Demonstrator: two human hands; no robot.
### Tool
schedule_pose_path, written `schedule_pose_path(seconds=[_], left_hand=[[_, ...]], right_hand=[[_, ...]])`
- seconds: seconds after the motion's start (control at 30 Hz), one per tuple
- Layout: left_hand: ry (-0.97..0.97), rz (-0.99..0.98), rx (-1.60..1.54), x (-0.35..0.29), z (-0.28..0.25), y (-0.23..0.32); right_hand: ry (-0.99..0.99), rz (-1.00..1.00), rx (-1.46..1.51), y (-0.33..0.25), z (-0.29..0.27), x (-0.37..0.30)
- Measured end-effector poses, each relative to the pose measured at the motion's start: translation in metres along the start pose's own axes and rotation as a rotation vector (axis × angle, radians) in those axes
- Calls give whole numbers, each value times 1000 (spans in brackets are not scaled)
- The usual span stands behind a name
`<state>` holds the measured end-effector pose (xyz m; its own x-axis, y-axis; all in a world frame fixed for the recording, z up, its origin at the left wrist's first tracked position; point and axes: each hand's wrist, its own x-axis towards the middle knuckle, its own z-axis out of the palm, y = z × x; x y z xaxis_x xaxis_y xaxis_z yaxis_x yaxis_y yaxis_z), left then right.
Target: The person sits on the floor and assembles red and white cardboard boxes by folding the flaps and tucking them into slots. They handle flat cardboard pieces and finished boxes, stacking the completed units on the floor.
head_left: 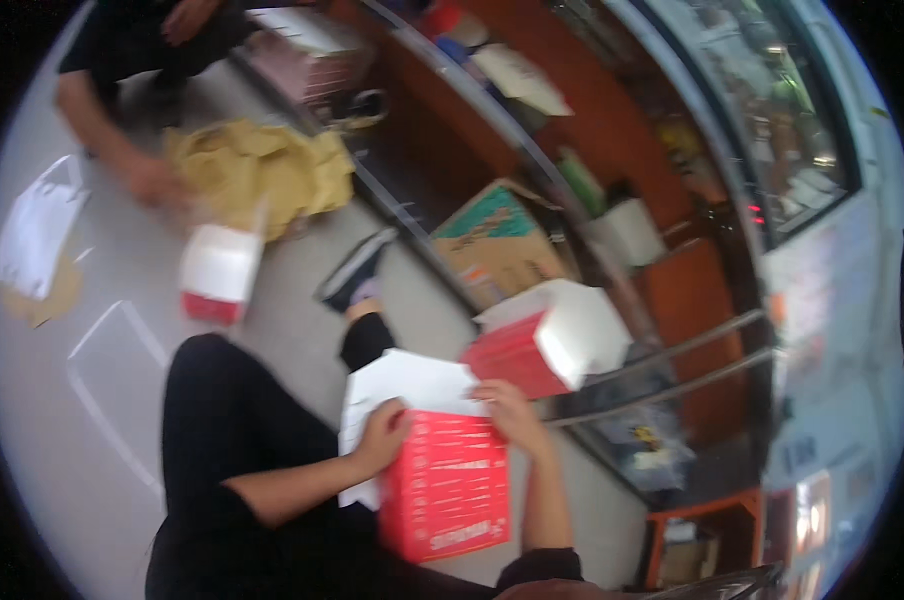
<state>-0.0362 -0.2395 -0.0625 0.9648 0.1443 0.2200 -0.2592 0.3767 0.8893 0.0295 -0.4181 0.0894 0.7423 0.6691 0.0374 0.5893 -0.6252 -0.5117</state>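
A red cardboard box (452,490) with white printing rests against my lap, its white flaps (407,382) standing up at the far side. My left hand (383,436) is closed on the box's upper left edge, fingers curled over the rim beside a white flap. At the upper right corner, my right hand (504,405) grips the box's edge and flap with bent fingers. Just beyond my right hand lies another red box (520,358) on its side, its white inside showing.
A co-worker's hand (160,185) reaches toward a third red and white box (222,272) on the floor. Behind it lies crumpled brown paper (262,172). White sheets (40,232) lie far left. A brown carton (502,245) sits by the shelving, with metal rails (672,368) at right.
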Motion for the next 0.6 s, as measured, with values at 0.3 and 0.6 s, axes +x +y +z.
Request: schedule_pose_path(seconds=[0.3, 0.6], left_hand=[[21, -65, 130, -7, -5, 9], [-8, -107, 218, 2, -20, 18]], right_hand=[[-251, -253, 4, -74, 24, 58], [267, -811, -109, -145, -43, 56]])
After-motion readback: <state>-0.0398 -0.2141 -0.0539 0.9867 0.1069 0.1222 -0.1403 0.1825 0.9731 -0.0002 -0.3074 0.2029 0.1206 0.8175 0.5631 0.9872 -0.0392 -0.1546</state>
